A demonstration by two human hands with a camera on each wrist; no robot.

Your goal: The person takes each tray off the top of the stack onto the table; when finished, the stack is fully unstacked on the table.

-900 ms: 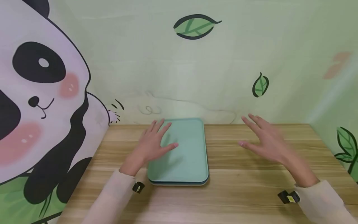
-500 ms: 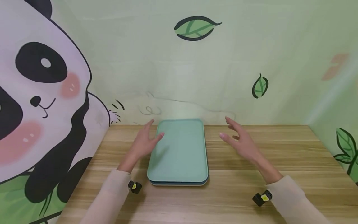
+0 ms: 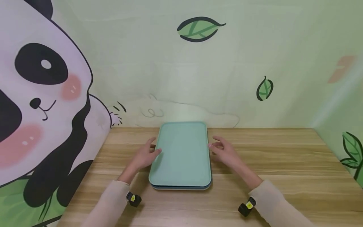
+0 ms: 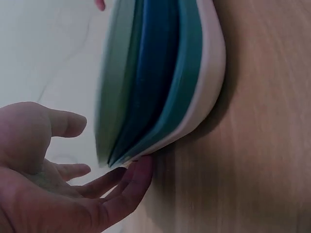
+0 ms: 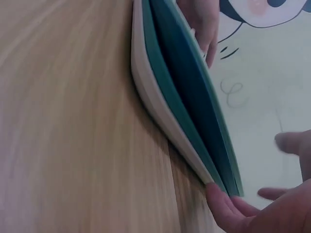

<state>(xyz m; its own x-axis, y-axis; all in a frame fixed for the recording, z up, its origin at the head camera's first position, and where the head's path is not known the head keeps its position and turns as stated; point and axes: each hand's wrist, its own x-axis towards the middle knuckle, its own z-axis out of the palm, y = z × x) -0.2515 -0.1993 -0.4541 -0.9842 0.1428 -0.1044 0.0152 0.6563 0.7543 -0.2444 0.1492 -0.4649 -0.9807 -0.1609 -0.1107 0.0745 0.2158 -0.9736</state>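
Observation:
A stack of rectangular trays (image 3: 181,154) with rounded corners lies on the wooden table, a mint-green one on top. From the side, in the left wrist view, a dark blue tray (image 4: 155,63), a teal tray (image 4: 187,73) and a pale pinkish tray (image 4: 214,53) show beneath it. My left hand (image 3: 144,156) is at the stack's left edge; its lower fingertips touch the lower rims while the thumb stays off the trays. At the right edge, my right hand (image 3: 227,154) touches the lower rims with its fingertips, its thumb apart from the stack.
The wooden table (image 3: 283,170) extends around the stack. Behind it rises a pale green backdrop (image 3: 136,63) printed with leaves, and a large panda picture (image 3: 76,135) is on the left. Each wrist carries a small black camera (image 3: 134,199).
Both hands have lowered to the stack's sides. The right hand has come in from the far right to the right edge; the left has drawn back from above the top tray. The trays have not moved.

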